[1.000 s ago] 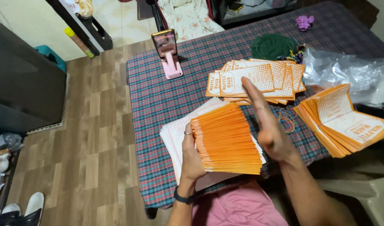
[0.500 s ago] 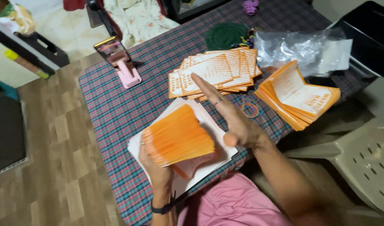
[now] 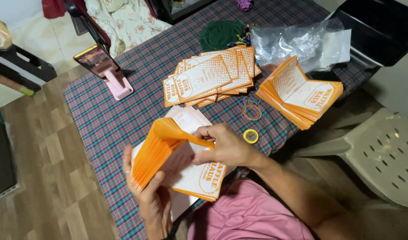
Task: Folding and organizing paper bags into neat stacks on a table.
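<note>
My left hand [image 3: 148, 195] grips the lower end of a thick stack of orange and white paper bags [image 3: 161, 151], held over the near edge of the plaid-covered table [image 3: 106, 120]. The stack is fanned apart. My right hand [image 3: 224, 144] pinches the top edge of the front bag and pulls it away from the rest. A white sheet [image 3: 188, 118] lies on the table under the stack.
A spread pile of flat bags [image 3: 210, 78] and a pile of folded bags [image 3: 301, 95] lie further back. Rubber bands [image 3: 252, 109], a yellow tape roll [image 3: 250, 135], a clear plastic wrapper [image 3: 301, 42], a phone on a pink stand [image 3: 108, 71]. A plastic chair [image 3: 381, 155] stands right.
My right hand, raised flat beside the stack earlier, has closed on the front bag. The stack has fanned open. The view has swung so the table sits more to the right.
</note>
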